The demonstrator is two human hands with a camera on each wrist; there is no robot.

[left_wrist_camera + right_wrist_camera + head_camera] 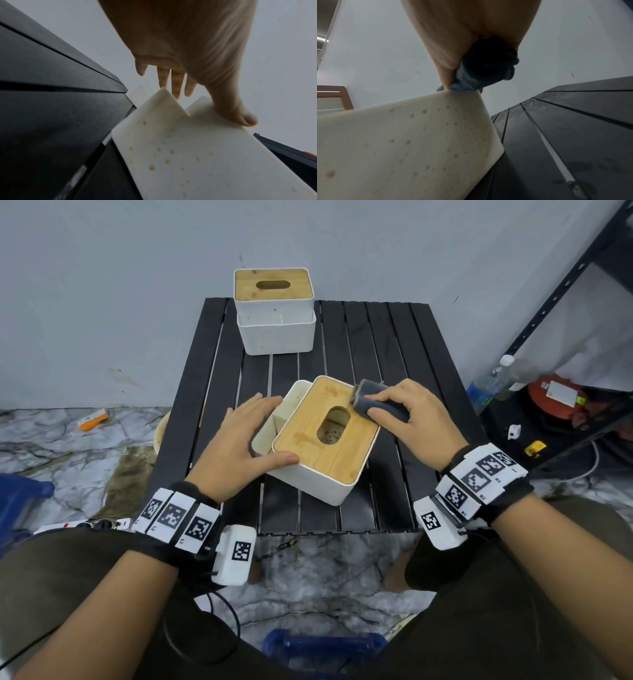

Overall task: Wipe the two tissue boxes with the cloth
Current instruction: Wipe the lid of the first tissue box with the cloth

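Observation:
The near tissue box (318,474), white with a bamboo lid (308,433) and an oval slot, sits turned at an angle on the black slatted table (376,337). My left hand (246,436) lies with straight fingers over its open side compartment, and the thumb presses the near-left corner. My right hand (411,419) grips a rolled dark blue cloth (373,402) against the lid's far right corner. A second tissue box (274,309) stands at the table's back edge. The wrist views show the box's stained white wall (188,155) (402,142), the left hand (188,54) and the cloth (484,70).
A black metal shelf (565,285) stands at the right, with a plastic bottle (493,381) and a red-orange object (555,398) at its foot. On the marble floor lie an orange-white item (93,419), a power strip (82,523) and a blue crate (322,648). A grey wall is behind.

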